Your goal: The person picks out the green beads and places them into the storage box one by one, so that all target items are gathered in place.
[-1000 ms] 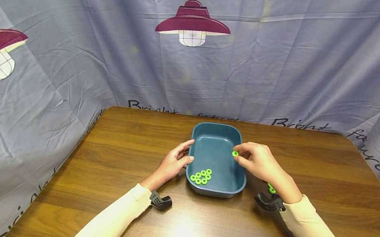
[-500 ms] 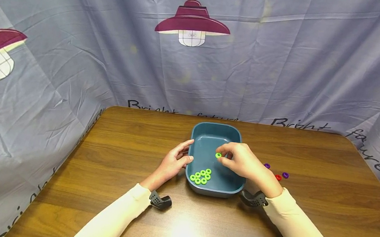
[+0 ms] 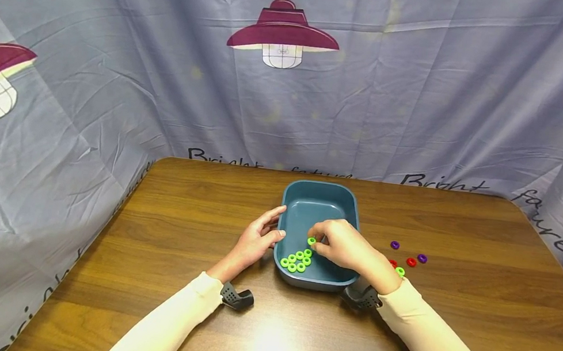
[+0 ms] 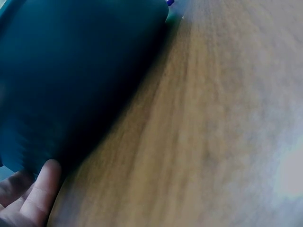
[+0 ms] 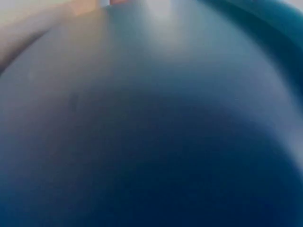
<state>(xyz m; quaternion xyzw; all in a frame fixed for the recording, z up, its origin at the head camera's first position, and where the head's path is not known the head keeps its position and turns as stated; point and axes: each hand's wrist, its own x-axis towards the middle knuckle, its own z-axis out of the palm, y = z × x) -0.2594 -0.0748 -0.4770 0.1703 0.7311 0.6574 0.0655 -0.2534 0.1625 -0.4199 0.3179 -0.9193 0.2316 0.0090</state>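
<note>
A dark teal plastic tub [image 3: 317,191] stands on the wooden table. My left hand [image 3: 258,238] holds its left side, thumb over the rim; in the left wrist view, fingers [image 4: 43,189] lie against the outer wall. Inside the tub, my right hand [image 3: 343,245] pinches a small bright green ring [image 3: 311,241] between thumb and fingertips, just beyond a cluster of green rings [image 3: 299,255] lying in the near left part of the floor. The right wrist view is blurred, mostly filled by the tub's teal surface [image 5: 165,118], and the pinched ring is hidden there.
Right of the tub lie purple rings [image 3: 422,258], red rings [image 3: 411,262] and a green ring [image 3: 400,271], partly covered by my right forearm. The wooden table [image 3: 205,207] reaches back to a grey-blue curtain [image 3: 400,96] printed with lamps.
My right hand has carried the green ring from the tub's right rim leftward and nearer to the cluster. Purple and red rings on the table have come into view. The left hand stays put.
</note>
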